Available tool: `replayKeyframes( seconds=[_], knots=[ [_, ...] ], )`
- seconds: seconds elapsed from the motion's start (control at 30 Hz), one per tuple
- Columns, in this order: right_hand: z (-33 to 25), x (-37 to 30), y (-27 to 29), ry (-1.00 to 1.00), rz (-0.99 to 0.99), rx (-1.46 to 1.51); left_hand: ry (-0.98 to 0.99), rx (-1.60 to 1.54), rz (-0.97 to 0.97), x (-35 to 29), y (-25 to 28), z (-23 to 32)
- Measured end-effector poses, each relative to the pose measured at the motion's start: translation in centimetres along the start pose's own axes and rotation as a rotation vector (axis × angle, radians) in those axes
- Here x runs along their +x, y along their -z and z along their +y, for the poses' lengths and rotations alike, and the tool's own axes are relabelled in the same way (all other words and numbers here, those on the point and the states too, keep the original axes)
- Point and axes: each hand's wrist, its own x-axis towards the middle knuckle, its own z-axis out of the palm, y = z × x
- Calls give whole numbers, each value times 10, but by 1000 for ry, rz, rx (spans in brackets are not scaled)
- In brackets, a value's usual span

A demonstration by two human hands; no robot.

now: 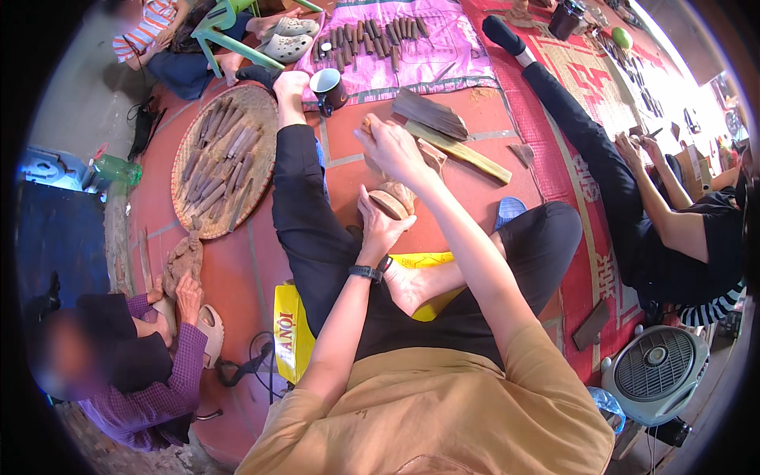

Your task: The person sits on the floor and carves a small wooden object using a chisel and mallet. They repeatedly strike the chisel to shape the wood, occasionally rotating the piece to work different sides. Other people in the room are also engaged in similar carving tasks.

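In the middle of the head view, my left hand [378, 226] is wrapped round a brown, rounded wooden piece [389, 205] with a flat face. My right hand [393, 150] is raised just above and beyond it, fingers curled into a fist; whatever it grips is hidden. A dark watch is on my left wrist. Just past my right hand lie a dark wooden board [430, 113], a yellowish wooden plank [467, 154] and a small wooden offcut [432, 155] on the red tiles.
A round woven tray [180, 202] of wooden sticks lies left of my leg. Beyond my foot stands a mug [328, 92]; a pink cloth [467, 71] bears several wooden handles. People sit at left and right. A fan [655, 366] stands at lower right.
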Motion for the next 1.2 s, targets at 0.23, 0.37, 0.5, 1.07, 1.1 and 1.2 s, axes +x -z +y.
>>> replayKeyframes(
  seconds=[0.23, 0.37, 0.5, 1.07, 1.1, 1.2],
  knots=[
    [22, -18, -30, -75, -174, -193, -122, -37, 20, -2, 1, 0],
    [17, -35, -15, -92, -153, -49, -43, -4, -1, -2, 4, -1],
    [-1, -28, -2, -166, -113, -28, 9, -24, -4, 1, 7, 8],
    [14, -161, 65, -133, 48, 273, 35, -1, -120, 7, 17, 0],
    [18, -170, 65, -138, 77, 298, 50, -7, -132, 5, 17, 0],
    [35, -185, 71, -171, -30, 111, 81, -50, -158, 9, 20, 4]
  ],
)
